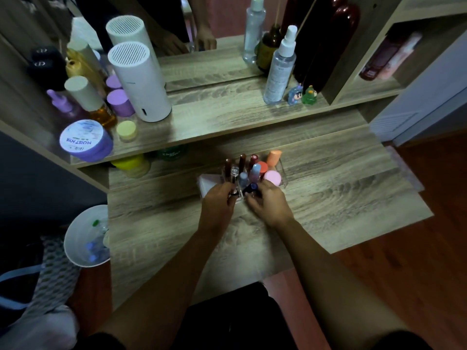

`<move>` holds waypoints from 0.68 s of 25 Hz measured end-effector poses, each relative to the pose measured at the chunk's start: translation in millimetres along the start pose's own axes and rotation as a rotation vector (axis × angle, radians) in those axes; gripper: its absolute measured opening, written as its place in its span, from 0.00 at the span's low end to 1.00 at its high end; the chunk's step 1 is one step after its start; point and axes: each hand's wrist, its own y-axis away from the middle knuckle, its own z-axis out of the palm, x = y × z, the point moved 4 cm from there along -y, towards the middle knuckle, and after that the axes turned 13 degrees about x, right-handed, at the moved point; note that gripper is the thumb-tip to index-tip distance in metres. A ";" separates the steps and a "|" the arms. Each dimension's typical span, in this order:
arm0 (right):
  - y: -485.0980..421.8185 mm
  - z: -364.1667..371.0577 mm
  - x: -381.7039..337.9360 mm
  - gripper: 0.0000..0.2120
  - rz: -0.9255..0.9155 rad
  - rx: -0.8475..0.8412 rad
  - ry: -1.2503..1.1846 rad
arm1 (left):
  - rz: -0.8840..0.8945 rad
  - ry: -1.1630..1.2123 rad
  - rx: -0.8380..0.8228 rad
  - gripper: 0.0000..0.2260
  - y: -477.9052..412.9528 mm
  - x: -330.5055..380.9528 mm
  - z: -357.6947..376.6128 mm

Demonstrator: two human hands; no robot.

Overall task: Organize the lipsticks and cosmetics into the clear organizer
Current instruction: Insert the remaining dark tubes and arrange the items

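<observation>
The clear organizer [282, 173] stands on the wooden desk [328, 193], holding several upright tubes: dark red lipsticks [242, 161], a light blue tube [255, 171], an orange-capped tube [274, 156] and a pink round cap [272, 178]. My left hand [218, 198] is at the organizer's front left corner, fingers curled around a small dark item that I cannot make out. My right hand [269, 202] is at the front right, shut on a dark blue tube [250, 188] that is tilted over the front row.
A white box [206, 184] lies left of the organizer. The shelf above carries a white cylinder [139, 84], purple jars [86, 140], spray bottles [279, 69] and small figurines [302, 94]. A white bowl [86, 236] sits left of the desk edge. A mirror stands behind.
</observation>
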 end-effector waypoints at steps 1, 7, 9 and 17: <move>-0.2 1.2 -0.4 0.15 -0.024 -0.052 0.043 | 0.002 -0.004 0.004 0.07 0.3 0.5 0.4; 0.8 -2.2 -1.7 0.16 -0.020 -0.040 0.043 | 0.015 -0.014 -0.001 0.05 2.2 -2.0 1.7; 2.3 -4.1 -1.5 0.14 0.011 0.019 -0.009 | 0.019 -0.014 -0.006 0.05 1.4 -2.1 2.0; 2.8 -5.0 0.1 0.14 0.097 0.097 -0.159 | 0.008 0.012 0.007 0.05 1.6 -0.2 1.9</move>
